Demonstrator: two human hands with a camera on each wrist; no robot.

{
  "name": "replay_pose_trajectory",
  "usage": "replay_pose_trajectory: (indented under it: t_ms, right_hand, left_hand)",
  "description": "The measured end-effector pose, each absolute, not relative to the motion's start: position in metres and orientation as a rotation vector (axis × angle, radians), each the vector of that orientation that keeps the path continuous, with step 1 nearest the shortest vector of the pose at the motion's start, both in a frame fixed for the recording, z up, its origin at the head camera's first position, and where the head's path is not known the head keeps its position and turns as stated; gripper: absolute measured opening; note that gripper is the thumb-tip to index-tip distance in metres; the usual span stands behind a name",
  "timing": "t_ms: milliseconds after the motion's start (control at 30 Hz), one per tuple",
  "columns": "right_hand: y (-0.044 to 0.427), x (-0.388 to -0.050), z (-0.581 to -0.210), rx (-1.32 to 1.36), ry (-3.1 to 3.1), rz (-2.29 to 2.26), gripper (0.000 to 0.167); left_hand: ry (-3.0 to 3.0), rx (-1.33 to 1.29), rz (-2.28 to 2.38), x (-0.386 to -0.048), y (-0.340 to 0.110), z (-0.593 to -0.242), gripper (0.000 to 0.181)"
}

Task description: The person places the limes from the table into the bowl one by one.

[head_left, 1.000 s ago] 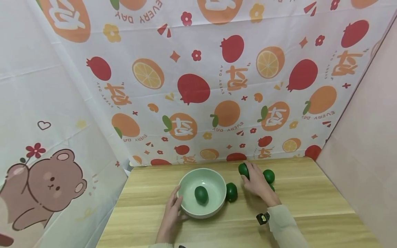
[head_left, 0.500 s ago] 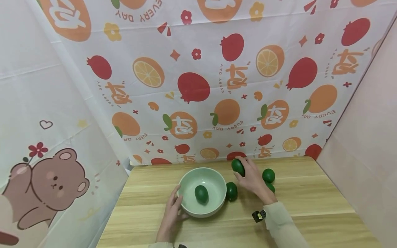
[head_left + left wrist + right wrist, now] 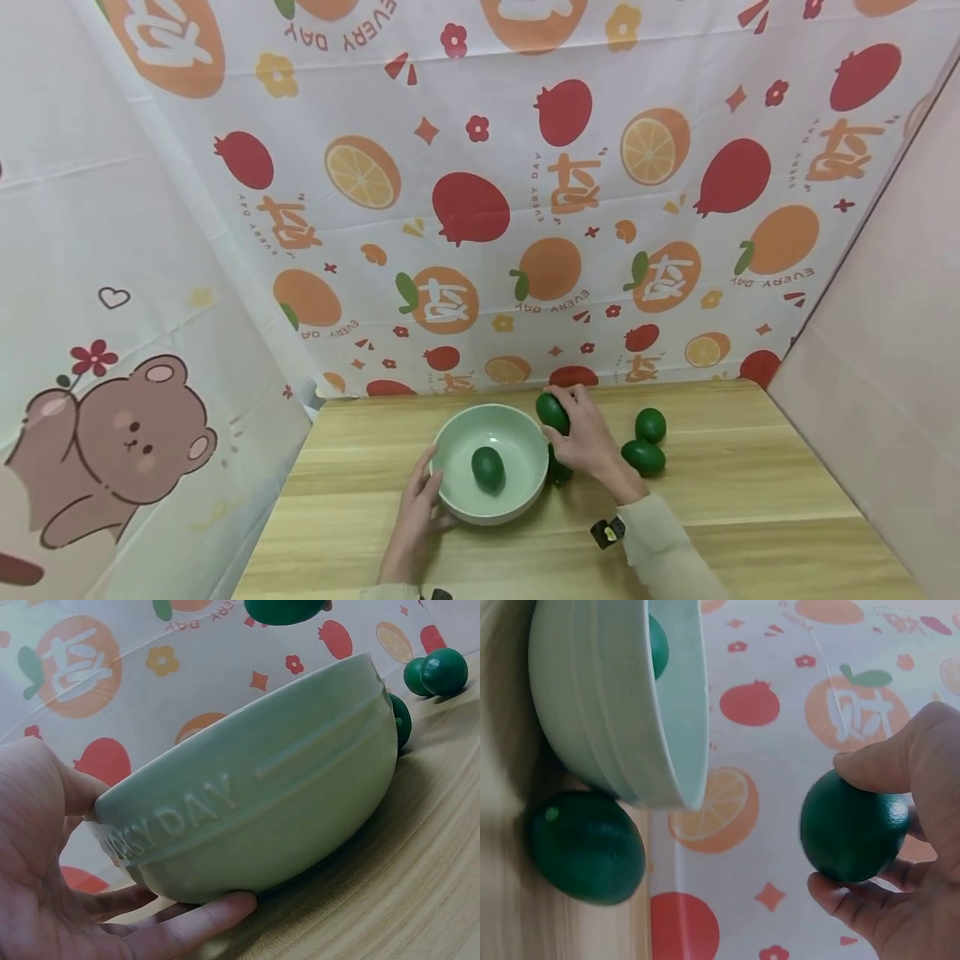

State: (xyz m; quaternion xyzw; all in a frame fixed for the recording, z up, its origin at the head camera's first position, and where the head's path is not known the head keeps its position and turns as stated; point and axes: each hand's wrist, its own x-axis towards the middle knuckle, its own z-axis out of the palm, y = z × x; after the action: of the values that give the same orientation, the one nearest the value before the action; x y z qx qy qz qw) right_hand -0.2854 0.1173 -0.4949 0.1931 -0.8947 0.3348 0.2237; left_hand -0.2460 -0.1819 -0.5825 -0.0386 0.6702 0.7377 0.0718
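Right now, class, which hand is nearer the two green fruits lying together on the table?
Right. The right hand holds another fruit left of the pair; the left hand is farther left, gripping the bowl.

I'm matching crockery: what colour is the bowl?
The bowl is pale green, showing best in the left wrist view.

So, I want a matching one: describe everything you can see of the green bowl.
The green bowl is pale, round and ceramic-looking, with raised outer bands and lettering, "DAY" legible. It stands upright on the wooden table, holding one dark green oval object. The left hand grips its left side. A second oval object lies by its right side; whether they touch, I cannot tell.
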Motion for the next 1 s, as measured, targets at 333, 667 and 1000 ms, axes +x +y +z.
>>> replay_pose_trajectory:
  t_ms: [333, 667, 1000]
  right_hand:
    - [0.101, -0.283, -0.503, 0.563, -2.513, 0.859, 0.055]
    - [0.09, -0.283, -0.511, 0.563, -2.584, 0.835, 0.056]
    - [0.076, -0.281, -0.517, 0.575, -2.613, 0.82, 0.06]
  left_hand:
    - [2.031, -0.134, 2.211, -0.246, -0.183, -0.581, 0.058]
    - [2.029, -0.118, 2.2, -0.249, -0.183, -0.579, 0.057]
    - [2.001, -0.128, 2.222, -0.247, -0.182, -0.581, 0.057]
